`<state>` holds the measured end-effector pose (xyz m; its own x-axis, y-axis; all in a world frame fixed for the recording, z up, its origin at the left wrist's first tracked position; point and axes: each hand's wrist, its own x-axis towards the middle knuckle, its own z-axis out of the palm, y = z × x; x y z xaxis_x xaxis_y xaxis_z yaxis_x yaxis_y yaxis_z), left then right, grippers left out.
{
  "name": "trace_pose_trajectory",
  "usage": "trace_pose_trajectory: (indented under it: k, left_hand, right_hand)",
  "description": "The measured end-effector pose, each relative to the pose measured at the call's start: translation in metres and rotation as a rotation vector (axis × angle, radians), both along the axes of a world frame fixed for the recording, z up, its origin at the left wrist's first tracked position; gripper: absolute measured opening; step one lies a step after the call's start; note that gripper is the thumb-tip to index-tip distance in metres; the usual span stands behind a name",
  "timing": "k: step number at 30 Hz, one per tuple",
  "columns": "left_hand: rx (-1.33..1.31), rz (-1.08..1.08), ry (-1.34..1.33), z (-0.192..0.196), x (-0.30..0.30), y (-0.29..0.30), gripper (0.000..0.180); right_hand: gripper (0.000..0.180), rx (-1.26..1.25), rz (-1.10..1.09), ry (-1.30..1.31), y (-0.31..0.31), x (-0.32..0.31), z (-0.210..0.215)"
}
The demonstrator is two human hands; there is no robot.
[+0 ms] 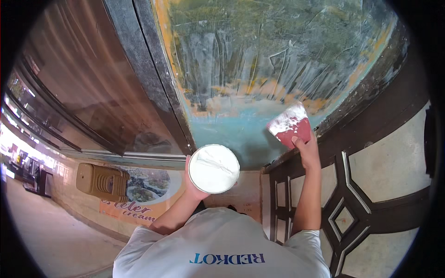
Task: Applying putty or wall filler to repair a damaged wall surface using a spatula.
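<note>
Dark door frame beside patchy wall

Lighting: soft, even daylight, moderately bright; brightest glare at the far left edge. Shadows: faint. Distortion: strong fisheye, straight lines bowed, black vignette around the rim. Focus: centre sharp, edges smeared and blurred

Wall ahead: the patchy wall is broad and unobstructed above the scraper.
Left: dark frame borders it.
Right: dark moulding, probably raised, hems it.
</note>
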<state>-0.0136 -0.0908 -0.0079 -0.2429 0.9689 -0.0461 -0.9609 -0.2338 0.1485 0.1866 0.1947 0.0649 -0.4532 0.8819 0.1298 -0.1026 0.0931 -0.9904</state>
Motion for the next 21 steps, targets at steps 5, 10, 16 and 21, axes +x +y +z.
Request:
trace_pose_trajectory:
  k: [5,10,16,21]
  left_hand:
    - [-0.044,-0.001,0.027,0.007,0.016,0.021,0.091]
    - [0.001,-0.003,0.080,0.012,0.024,0.035,0.091]
    - [0.047,0.055,0.013,0.004,0.019,0.039,0.089]
    - [0.081,0.069,-0.165,0.000,0.011,0.034,0.086]
  right_hand:
    - [0.027,0.501,0.462,-0.322,-0.026,-0.031,0.079]
    - [0.016,0.831,0.617,-0.439,-0.072,-0.071,0.090]
    - [0.015,0.947,0.551,-0.495,-0.088,-0.087,0.064]
    - [0.017,0.922,0.571,-0.599,-0.104,-0.099,0.055]
